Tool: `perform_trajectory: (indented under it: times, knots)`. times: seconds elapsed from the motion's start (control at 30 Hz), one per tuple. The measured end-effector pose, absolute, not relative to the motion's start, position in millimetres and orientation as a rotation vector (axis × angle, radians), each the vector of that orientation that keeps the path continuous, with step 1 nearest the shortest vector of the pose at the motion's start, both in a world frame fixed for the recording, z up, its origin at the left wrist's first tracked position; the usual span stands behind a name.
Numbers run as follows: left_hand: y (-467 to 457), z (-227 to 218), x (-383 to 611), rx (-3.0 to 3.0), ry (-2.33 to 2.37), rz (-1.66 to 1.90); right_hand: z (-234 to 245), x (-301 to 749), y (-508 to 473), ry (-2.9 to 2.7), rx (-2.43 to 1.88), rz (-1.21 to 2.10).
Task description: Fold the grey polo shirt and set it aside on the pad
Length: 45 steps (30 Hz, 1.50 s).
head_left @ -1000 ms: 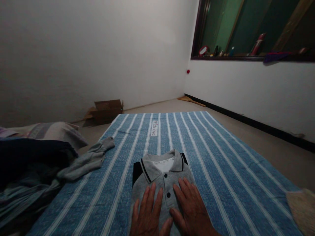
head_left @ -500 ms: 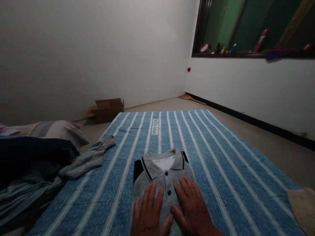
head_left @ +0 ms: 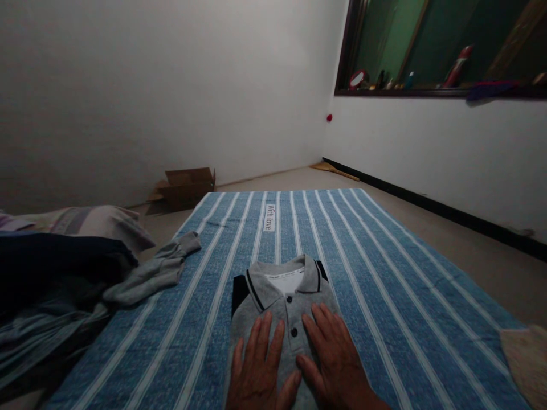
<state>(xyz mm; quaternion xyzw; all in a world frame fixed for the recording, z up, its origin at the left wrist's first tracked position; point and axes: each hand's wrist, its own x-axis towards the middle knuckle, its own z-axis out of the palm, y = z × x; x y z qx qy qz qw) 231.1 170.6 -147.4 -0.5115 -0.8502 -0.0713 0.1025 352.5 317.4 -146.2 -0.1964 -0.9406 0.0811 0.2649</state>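
Observation:
A grey polo shirt [head_left: 284, 313] with black shoulder panels and dark-striped collar lies folded, its collar pointing away from me. My left hand [head_left: 258, 367] rests flat on the left side of its front, fingers spread. On the right side, just beyond the button placket, my right hand [head_left: 335, 359] lies palm down with fingers stretched out. Two dark buttons show between the hands. The lower part of the shirt is hidden by my hands and the frame's bottom edge. Under the shirt is a blue and white striped cloth [head_left: 376, 296].
Piled clothes [head_left: 60, 273] lie at the left, with a grey sleeve-like garment [head_left: 154, 273] reaching onto the striped cloth. A beige fabric piece [head_left: 525, 361] sits at the right edge. Beyond stand a cardboard box [head_left: 188, 188] and a windowsill [head_left: 410, 93] with bottles.
The view has tilted down very slightly on the left and up on the right edge of the room. Both hands stay flat on the shirt in nearly the same place.

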Motion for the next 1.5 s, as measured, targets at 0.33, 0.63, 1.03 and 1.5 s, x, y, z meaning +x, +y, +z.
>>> perform_trajectory:
  times: [0.33,0.63,1.03,1.5]
  knots:
    - [169.9,-143.8,233.3,-1.518,-2.486,-0.22,-144.4,352.4,316.6,-2.535,-0.528,0.194]
    - [170.1,-141.9,234.3,-1.515,-2.498,-0.232,-143.9,352.8,315.9,-2.54,-0.536,0.22]
    - [170.8,-142.5,234.6,-1.5,-2.459,-0.22,-144.4,352.2,316.8,-2.511,-0.529,0.238]
    - [170.5,-140.7,237.3,-1.494,-2.448,-0.23,-142.1,353.5,317.3,-2.573,-0.53,0.215]
